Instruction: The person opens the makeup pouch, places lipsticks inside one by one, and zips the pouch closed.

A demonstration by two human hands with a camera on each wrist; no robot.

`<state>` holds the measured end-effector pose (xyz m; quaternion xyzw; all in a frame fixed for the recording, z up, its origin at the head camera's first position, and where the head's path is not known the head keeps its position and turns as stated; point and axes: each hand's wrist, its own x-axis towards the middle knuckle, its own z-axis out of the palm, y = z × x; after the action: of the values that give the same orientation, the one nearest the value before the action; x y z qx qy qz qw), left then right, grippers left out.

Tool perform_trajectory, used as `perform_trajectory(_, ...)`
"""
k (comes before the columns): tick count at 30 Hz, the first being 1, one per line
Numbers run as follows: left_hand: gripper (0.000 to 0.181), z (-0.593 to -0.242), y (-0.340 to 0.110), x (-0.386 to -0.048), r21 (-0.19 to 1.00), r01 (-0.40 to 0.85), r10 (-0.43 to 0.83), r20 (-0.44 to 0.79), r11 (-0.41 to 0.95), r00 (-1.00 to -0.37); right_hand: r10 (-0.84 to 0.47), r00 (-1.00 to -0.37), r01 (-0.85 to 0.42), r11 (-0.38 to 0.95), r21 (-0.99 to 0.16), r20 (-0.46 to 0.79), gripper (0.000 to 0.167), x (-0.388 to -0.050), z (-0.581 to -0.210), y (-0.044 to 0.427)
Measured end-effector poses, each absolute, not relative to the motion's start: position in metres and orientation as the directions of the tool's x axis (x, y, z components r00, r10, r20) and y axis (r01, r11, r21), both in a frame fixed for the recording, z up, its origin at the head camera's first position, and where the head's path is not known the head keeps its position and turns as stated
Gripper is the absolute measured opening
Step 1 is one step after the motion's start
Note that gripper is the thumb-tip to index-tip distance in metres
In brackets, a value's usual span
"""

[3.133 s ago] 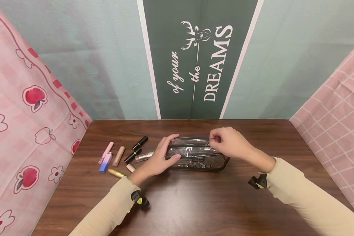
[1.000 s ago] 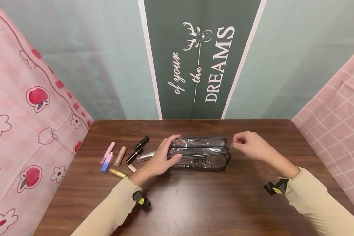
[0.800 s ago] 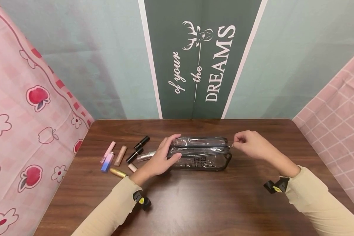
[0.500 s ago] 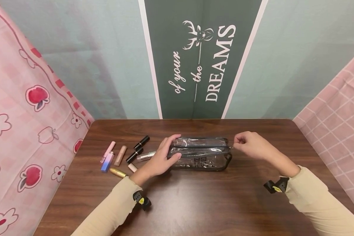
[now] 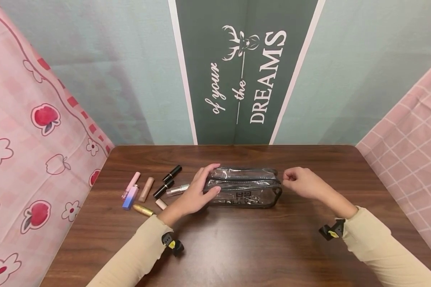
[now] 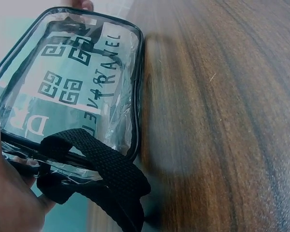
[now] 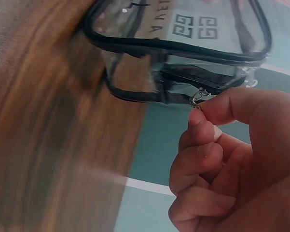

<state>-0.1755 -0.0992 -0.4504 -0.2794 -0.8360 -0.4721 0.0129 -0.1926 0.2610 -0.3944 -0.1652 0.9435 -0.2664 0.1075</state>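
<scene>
A dark wood-grain bench (image 5: 230, 243) carries the clear plastic travel pouch (image 5: 242, 190), which stands near the middle with its printed side toward the person. The pouch should be light and soft, and not fragile; its slick film walls would probably buckle under a hard squeeze. The black-piped edges look stiffer and make a surer hold, as does either end.

The left hand (image 5: 193, 196) grips the left end, thumb at the near edge and fingers over the far one. The right hand (image 5: 303, 183) is curled just beside the other end. A black webbing strap (image 6: 113, 166) loops off the left end; being pliable and textured, it would suit carrying.

Left of the pouch lie slim cosmetic tubes, among them a silver tube (image 5: 177, 190) close by the left hand, and a gold tube (image 5: 143, 210).

Smallest is the metal zip pull (image 7: 197, 97), pinched between the right thumb and forefinger; small and hard, it calls for a fingertip hold. Whether the zip is fully closed I cannot tell.
</scene>
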Motion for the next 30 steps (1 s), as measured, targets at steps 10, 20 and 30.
perform_trajectory(10,0.067,-0.452,-0.099,-0.176,0.786,0.475,0.448,0.286,0.396,-0.847,-0.388,-0.903,-0.172,0.723,-0.669,-0.188,0.019,-0.193,-0.423,0.263)
perform_trajectory(20,0.067,-0.453,-0.100,-0.176,0.786,0.475,0.446,0.288,0.396,-0.848,-0.422,-0.868,-0.015,0.549,-0.836,-0.261,0.022,-0.194,-0.439,0.265)
perform_trajectory(30,0.070,-0.451,-0.099,-0.176,0.788,0.468,0.450,0.276,0.401,-0.849,-0.388,-0.904,-0.121,0.632,-0.765,-0.178,0.015,-0.198,-0.437,0.274)
